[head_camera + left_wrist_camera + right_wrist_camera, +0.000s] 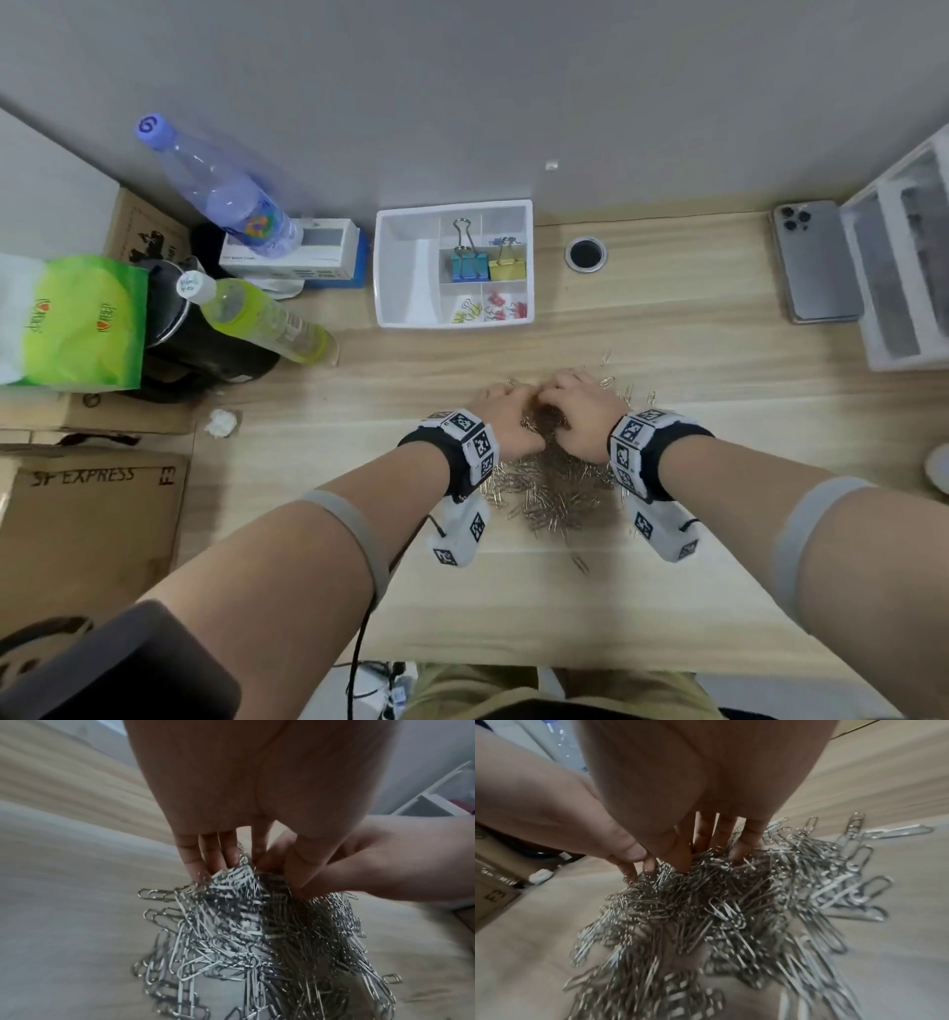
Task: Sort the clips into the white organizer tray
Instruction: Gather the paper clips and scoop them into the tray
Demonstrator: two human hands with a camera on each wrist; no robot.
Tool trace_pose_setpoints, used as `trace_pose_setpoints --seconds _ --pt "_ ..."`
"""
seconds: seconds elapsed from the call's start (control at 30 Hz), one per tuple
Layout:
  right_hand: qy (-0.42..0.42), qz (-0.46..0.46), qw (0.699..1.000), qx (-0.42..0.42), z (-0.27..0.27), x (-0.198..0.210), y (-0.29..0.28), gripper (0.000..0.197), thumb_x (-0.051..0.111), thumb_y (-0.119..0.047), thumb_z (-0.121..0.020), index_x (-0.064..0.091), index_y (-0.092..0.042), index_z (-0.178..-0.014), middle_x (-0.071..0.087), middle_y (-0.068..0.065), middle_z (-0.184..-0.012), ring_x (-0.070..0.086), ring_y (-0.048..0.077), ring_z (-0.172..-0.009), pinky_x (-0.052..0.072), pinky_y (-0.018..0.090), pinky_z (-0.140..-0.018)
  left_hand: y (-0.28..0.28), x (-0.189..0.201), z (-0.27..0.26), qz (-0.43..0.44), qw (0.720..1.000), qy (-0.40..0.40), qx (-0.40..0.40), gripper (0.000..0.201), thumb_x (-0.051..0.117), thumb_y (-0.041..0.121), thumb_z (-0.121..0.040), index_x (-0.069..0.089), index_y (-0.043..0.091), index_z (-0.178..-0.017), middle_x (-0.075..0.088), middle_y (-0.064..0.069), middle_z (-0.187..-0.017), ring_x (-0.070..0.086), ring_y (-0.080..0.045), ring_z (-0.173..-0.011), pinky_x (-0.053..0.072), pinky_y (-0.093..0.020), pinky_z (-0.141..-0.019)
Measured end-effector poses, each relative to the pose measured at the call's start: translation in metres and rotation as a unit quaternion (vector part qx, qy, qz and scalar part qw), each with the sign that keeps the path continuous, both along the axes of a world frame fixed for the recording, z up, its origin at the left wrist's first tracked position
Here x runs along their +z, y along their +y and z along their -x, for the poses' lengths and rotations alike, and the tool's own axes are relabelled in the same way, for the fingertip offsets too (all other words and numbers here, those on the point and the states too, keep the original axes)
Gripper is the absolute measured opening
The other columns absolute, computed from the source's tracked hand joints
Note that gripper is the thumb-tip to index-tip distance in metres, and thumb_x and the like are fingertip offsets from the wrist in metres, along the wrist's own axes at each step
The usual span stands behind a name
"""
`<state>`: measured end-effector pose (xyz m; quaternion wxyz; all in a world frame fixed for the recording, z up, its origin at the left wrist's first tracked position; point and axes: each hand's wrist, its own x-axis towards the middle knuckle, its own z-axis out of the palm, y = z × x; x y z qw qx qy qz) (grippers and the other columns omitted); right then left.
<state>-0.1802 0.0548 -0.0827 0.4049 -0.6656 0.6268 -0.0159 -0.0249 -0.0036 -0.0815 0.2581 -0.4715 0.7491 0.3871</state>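
Note:
A big heap of silver paper clips [554,488] lies on the wooden desk in front of me. My left hand [513,398] and right hand [570,393] sit side by side on its far end, fingers curled down into the clips. In the left wrist view the left hand [221,862] digs its fingertips into the heap [244,933]. The right hand [706,850] grips the clips [706,912] the same way. The white organizer tray [405,277] stands behind, against the wall. It holds a blue binder clip [464,264], a yellow one [507,264] and small yellow and pink clips.
Two bottles [226,190], a black kettle [205,349], a green bag [82,318] and cardboard boxes [92,519] crowd the left. A phone [816,262] and white drawer unit [904,257] stand at right. A cable hole [585,253] lies beside the tray.

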Motion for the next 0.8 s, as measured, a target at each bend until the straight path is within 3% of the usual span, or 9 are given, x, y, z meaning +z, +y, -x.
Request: trace_pose_setpoints --seconds 0.13,0.2,0.27,0.4,0.53,0.7,0.8 --pt "-0.026 0.003 1.000 -0.015 0.009 0.007 0.016 0.039 0.057 -0.015 -0.078 0.068 -0.020 -0.115 0.058 -0.002 -0.122 0.050 0.020 -0.113 0.042 0.036 -0.103 0.002 0.001 -0.002 -0.021 0.999 0.003 -0.024 0.065 0.061 0.047 -0.066 0.046 0.046 -0.129 0.038 0.000 -0.142 0.051 -0.023 -0.119 0.046 -0.040 -0.099" --pt "-0.012 0.035 0.997 -0.067 0.018 0.009 0.020 0.038 0.056 -0.021 -0.079 0.067 -0.023 -0.115 0.058 -0.002 -0.110 0.053 0.019 -0.103 0.047 0.039 -0.095 0.003 0.003 -0.003 -0.005 1.000 0.008 -0.008 0.055 0.062 0.045 -0.069 0.052 0.040 -0.123 0.040 0.000 -0.134 0.054 -0.018 -0.105 0.051 -0.036 -0.088" --pt "0.028 0.060 0.991 -0.114 0.028 0.010 0.020 0.040 0.058 -0.023 -0.082 0.063 -0.018 -0.121 0.055 0.002 -0.114 0.051 0.021 -0.109 0.046 0.038 -0.097 0.003 0.008 -0.001 0.047 0.998 0.014 0.026 0.054 0.062 0.041 -0.072 0.050 0.030 -0.124 0.042 -0.002 -0.122 0.055 -0.019 -0.097 0.054 -0.036 -0.084" --pt "0.120 0.039 0.979 -0.161 0.045 0.009 0.009 0.061 0.065 -0.030 -0.080 0.046 -0.012 -0.134 0.042 0.009 -0.134 0.039 0.027 -0.124 0.043 0.042 -0.102 -0.006 0.011 0.002 0.122 0.991 -0.005 0.047 0.068 0.058 0.042 -0.070 0.040 0.023 -0.133 0.039 -0.003 -0.125 0.043 -0.023 -0.115 0.046 -0.041 -0.098" --pt "0.126 -0.004 0.984 -0.127 0.048 0.002 0.000 0.070 0.067 -0.033 -0.076 0.040 -0.016 -0.138 0.035 0.008 -0.139 0.033 0.027 -0.128 0.040 0.043 -0.104 -0.008 0.011 0.009 0.118 0.992 -0.026 0.022 0.073 0.059 0.043 -0.070 0.041 0.019 -0.136 0.036 -0.003 -0.130 0.036 -0.023 -0.121 0.041 -0.040 -0.101" --pt "0.052 0.005 0.996 -0.068 0.029 -0.005 0.005 0.056 0.063 -0.022 -0.079 0.050 -0.021 -0.134 0.040 0.004 -0.137 0.033 0.024 -0.128 0.037 0.041 -0.107 0.004 0.009 0.016 0.107 0.994 0.002 -0.015 0.070 0.062 0.042 -0.072 0.045 0.019 -0.137 0.041 -0.005 -0.128 0.038 -0.023 -0.120 0.041 -0.038 -0.098" --pt "0.006 0.002 1.000 -0.025 0.019 -0.005 0.013 0.065 0.059 -0.011 -0.076 0.050 -0.022 -0.138 0.045 0.002 -0.133 0.036 0.024 -0.124 0.035 0.039 -0.107 0.008 0.008 0.018 0.093 0.994 0.037 -0.040 0.065 0.062 0.040 -0.073 0.048 0.028 -0.136 0.046 -0.004 -0.119 0.040 -0.022 -0.115 0.041 -0.038 -0.096"
